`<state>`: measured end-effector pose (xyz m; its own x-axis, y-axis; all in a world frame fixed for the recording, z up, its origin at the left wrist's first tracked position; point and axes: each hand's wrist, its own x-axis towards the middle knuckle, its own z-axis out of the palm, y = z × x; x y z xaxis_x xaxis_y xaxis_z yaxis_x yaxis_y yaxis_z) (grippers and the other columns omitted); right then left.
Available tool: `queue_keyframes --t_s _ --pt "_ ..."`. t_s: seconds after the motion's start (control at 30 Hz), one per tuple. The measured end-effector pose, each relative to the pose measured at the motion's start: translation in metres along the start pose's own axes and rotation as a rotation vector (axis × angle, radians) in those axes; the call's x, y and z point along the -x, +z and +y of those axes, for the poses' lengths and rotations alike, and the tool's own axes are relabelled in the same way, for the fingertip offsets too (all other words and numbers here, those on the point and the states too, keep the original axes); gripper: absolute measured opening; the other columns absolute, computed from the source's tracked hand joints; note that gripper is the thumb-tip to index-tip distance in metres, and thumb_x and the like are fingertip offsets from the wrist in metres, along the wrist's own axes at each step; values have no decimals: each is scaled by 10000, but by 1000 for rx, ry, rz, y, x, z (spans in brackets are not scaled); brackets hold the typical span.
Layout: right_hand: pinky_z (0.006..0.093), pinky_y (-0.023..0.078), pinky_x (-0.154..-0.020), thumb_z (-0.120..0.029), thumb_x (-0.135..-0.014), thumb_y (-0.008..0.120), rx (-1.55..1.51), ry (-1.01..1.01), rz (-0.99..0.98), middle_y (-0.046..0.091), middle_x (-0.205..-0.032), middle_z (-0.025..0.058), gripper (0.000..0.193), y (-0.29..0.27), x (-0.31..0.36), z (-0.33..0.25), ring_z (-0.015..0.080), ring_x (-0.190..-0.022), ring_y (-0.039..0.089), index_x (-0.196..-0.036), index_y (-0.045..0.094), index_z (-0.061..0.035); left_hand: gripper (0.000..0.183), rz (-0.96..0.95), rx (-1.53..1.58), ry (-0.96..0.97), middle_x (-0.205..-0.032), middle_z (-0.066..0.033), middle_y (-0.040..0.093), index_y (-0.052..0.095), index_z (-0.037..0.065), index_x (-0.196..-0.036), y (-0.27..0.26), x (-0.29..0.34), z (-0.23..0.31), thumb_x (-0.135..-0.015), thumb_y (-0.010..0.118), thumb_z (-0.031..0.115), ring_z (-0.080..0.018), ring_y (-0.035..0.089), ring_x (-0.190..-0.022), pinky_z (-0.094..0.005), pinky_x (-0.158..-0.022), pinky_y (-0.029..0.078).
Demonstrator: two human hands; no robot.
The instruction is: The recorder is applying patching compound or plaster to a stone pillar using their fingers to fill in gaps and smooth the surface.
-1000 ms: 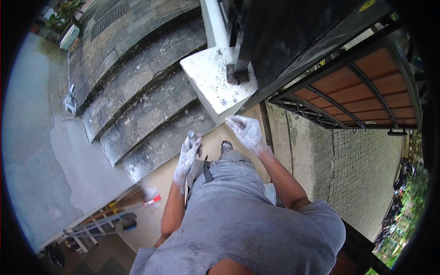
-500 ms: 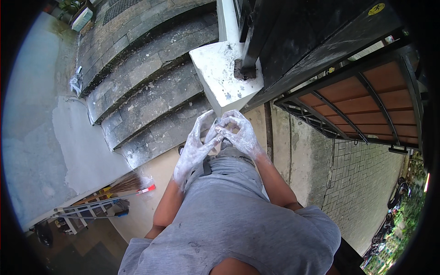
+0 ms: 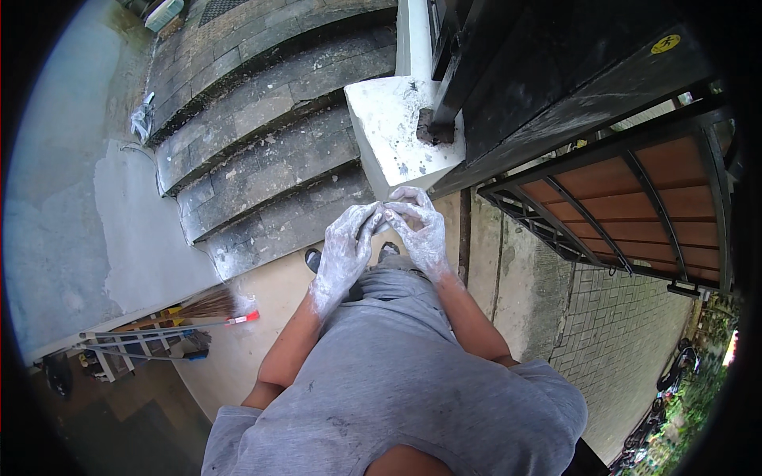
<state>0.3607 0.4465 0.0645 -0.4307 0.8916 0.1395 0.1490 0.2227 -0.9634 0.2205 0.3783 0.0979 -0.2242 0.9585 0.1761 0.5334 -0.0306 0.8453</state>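
Both hands are coated in white, chalky residue up to the wrists and meet in front of my waist. My left hand (image 3: 347, 236) is closed, its bent fingers and thumb drawn together at the tips. Against those tips, my right hand (image 3: 418, 234) curls its fingers and thumb into a pinch. A small pale patch shows between them, but I cannot make out whether it is a held thing. Just beyond the fingers stands a white-topped pillar (image 3: 389, 119) with grey specks and a dark square socket around a black post.
Curved stone steps (image 3: 262, 143) rise at the left beside a grey-patched wall (image 3: 143, 230). A broom (image 3: 208, 308) and a red-ended pole (image 3: 242, 317) lie at the lower left. At the right are a black gate with brown panels (image 3: 659, 190) and brick paving (image 3: 611, 317).
My left hand has turned, and its fingers have drawn closer together at the right hand's fingertips. The view has shifted slightly, and both my shoes now show below the hands.
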Motion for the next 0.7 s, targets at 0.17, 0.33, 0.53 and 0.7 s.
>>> queue_keyframes --t_s 0.17,0.33,0.53,0.7 --pt "253 490 -897 126 -792 647 -840 285 130 591 -1065 85 268 4 5 14 154 -984 592 -1053 660 65 206 -30 27 -18 -964 -208 628 616 -28 -1064 5 -3 -1 -876 533 -8 -364 633 -894 -399 -778 499" --pt "253 495 -888 84 -814 663 -548 241 -13 624 -1049 86 297 -1 6 15 151 -972 608 -1109 634 71 186 -113 75 -95 -921 -148 667 615 -50 -1049 15 -5 -15 -899 536 27 -228 662 -891 -352 -794 508" --pt "264 499 -857 -19 -882 635 -726 445 121 669 -998 92 246 0 16 30 141 -924 630 -1116 633 55 157 1 657 -458 -895 -141 653 533 -12 -1050 57 -1 -34 -897 569 -10 -160 648 -832 -285 -666 527" --pt "281 509 -836 -79 -914 612 -627 537 232 680 -979 98 194 -5 12 35 144 -905 639 -1074 641 28 235 97 885 -523 -924 -140 605 386 50 -1048 77 -8 -32 -914 575 8 -184 649 -865 -268 -650 520"
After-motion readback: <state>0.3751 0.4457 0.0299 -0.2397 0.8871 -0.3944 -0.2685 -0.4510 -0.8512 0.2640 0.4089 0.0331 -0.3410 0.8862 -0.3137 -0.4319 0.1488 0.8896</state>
